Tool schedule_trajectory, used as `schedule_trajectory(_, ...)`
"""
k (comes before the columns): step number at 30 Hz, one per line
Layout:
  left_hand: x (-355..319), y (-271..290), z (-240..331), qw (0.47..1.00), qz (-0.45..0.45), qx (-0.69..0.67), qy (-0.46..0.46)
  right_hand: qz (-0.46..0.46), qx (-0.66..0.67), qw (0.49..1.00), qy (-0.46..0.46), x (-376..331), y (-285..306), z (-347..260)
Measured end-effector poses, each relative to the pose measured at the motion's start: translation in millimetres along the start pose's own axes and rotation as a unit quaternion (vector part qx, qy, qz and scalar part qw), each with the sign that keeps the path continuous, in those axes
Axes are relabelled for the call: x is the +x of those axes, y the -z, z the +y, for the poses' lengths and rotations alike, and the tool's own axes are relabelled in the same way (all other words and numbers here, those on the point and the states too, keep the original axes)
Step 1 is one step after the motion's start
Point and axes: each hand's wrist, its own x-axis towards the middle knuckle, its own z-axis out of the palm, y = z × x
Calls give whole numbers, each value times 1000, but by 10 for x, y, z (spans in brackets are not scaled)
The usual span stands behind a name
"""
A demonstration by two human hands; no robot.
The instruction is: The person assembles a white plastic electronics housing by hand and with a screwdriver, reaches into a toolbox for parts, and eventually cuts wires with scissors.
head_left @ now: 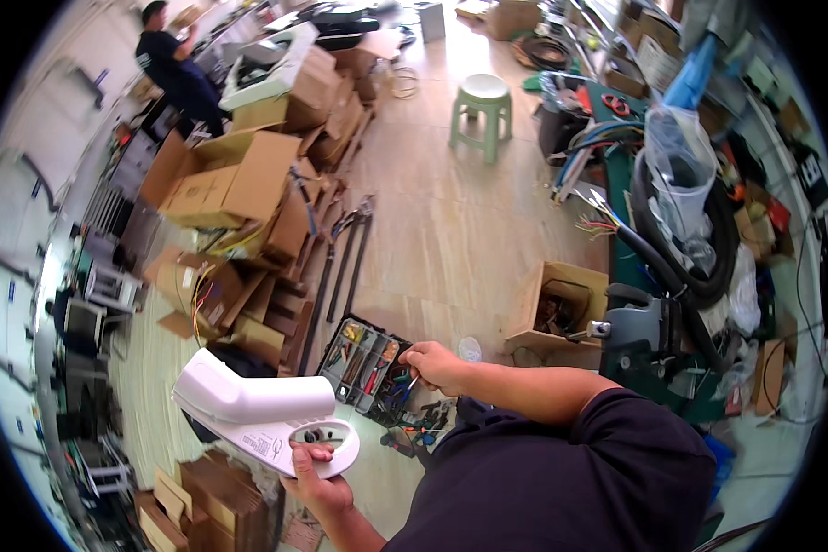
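- We grip a white plastic housing [258, 414] in our left hand [317, 483], fingers curled under its flat end and the thumb pressed on top beside a small dark recess; its rounded body juts out to the left, above the floor.
- A small grey printed mark sits on the housing's flat white face, just left of the thumb.
- Below the housing, at the lower left, we see a stack of brown cardboard pieces [207, 501].
- Our right hand [432, 366] is pinched around a small tool [410, 386] at the right edge of an open black organiser case [363, 366] lying on the floor; the case holds mixed coloured parts in compartments.
- The housing and the case are near each other but apart, the case up and to the right.
- More small tools [414, 432] lie on the floor just below the case.
- To the right, an open cardboard box [561, 308] holds dark coiled parts.
- To the left, large brown cartons [225, 189] are piled up, flaps open.
- Farther off stands a pale green stool [481, 110].
- At the far upper left, another person [177, 64] in dark clothing stands.
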Motion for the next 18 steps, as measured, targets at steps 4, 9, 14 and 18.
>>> schedule_trajectory(4,255,-668,-125,998,-31,49,24,-10,69,997,42,-9,518,-341)
schedule_trajectory(9,646,-1386,-222,987,-121,98,40,-61,190,974,105,-43,1117,-844)
schedule_trajectory(14,1088,-2097,-331,952,-187,237,51,45,132,963,228,-226,1554,-1454)
schedule_trajectory(18,1341,-2520,-505,901,-264,341,-38,95,169,924,330,-539,1806,-1996)
